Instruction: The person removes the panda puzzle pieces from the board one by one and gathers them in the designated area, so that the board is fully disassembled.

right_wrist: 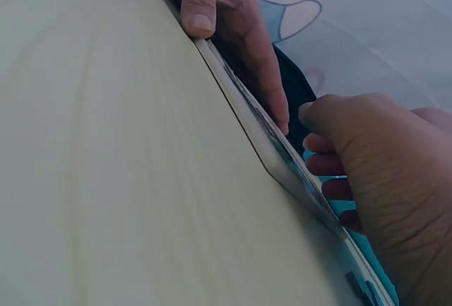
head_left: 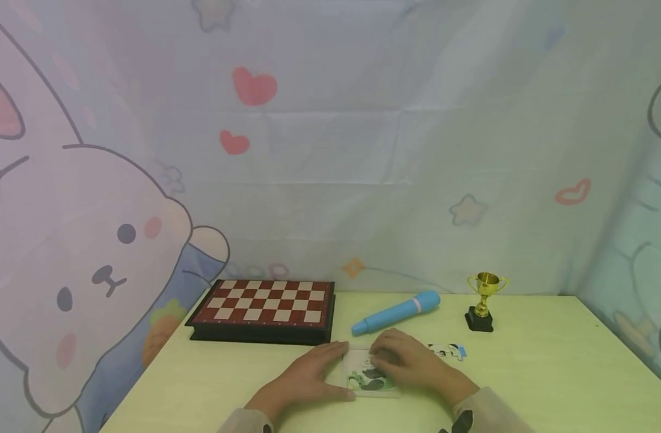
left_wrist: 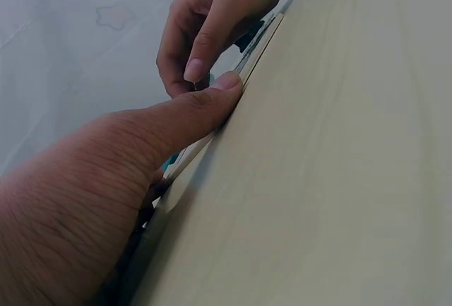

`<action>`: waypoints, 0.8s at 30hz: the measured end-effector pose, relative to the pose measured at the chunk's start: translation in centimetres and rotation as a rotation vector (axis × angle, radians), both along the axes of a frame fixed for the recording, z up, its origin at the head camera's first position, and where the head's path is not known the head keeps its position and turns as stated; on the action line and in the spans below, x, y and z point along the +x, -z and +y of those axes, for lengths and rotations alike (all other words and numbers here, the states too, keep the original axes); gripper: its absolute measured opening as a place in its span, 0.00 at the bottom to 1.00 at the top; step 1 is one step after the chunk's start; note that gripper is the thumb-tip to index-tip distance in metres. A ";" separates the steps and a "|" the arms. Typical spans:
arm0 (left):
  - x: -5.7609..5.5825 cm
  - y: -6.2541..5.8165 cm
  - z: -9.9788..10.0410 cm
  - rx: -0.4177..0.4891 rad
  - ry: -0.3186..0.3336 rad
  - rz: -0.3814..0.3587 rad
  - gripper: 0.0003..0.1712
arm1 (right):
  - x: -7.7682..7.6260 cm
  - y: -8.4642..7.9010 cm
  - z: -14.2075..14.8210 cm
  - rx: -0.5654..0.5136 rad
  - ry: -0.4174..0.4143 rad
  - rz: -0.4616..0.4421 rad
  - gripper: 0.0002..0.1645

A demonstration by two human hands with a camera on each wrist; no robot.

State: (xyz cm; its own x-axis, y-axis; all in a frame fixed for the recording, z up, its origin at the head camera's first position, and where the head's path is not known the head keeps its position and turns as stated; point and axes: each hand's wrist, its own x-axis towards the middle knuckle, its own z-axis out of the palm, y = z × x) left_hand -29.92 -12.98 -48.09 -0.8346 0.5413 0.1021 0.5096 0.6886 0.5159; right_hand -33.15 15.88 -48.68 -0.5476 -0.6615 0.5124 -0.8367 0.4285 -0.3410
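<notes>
A small square jigsaw tray [head_left: 378, 394] with a pale rim lies flat near the table's front, its green-and-dark picture [head_left: 359, 381] partly covered. My left hand [head_left: 308, 380] grips the tray's left side, thumb at the near edge and fingers at the far corner. Over the tray's right part is my right hand [head_left: 411, 364], its fingers bent and their tips close above the picture; I cannot tell whether they pinch a piece. The left wrist view shows my left thumb [left_wrist: 205, 101] on the rim. Just beyond my right hand lies a loose puzzle piece [head_left: 456, 351] with a blue end.
A chessboard box [head_left: 265, 308] with red and white squares stands at the back left. The blue microphone-shaped stick [head_left: 392, 314] lies behind the tray. Farther right, a small gold trophy [head_left: 484, 294] stands on a black base. A printed cloth [head_left: 330, 150] hangs behind the table.
</notes>
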 end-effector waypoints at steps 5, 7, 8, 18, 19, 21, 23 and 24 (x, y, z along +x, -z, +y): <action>0.0 0.0 0.0 -0.004 -0.001 -0.009 0.58 | 0.3 0.3 -0.6 0.035 0.013 0.047 0.13; 0.0 -0.1 0.0 -0.003 -0.001 -0.011 0.58 | 0.4 0.3 -0.8 0.039 0.026 0.058 0.15; 0.0 -0.1 0.0 -0.003 0.000 -0.010 0.58 | 0.4 0.4 -0.8 0.043 0.037 0.058 0.16; 0.1 -0.3 0.1 -0.008 -0.003 -0.008 0.58 | 0.8 0.4 -0.9 0.071 0.090 0.022 0.16; 0.1 -0.2 0.1 -0.008 -0.002 -0.009 0.58 | 0.8 0.4 -1.0 0.074 0.092 0.020 0.16; 0.1 -0.2 0.1 -0.008 -0.002 -0.005 0.58 | 0.8 0.4 -1.0 0.074 0.091 0.017 0.16; 0.0 -0.1 0.1 -0.011 -0.001 -0.001 0.58 | 0.8 0.4 -1.0 0.074 0.091 0.018 0.16; 0.0 -0.1 0.1 -0.012 0.000 0.001 0.58 | 0.9 0.4 -1.0 0.071 0.088 0.021 0.16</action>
State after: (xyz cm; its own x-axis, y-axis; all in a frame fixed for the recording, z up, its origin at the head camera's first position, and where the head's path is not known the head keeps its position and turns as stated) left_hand -29.89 -12.92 -47.99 -0.8348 0.5420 0.0961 0.5096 0.6950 0.5072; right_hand -32.28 14.85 -49.07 -0.5951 -0.6463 0.4777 -0.8012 0.5235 -0.2899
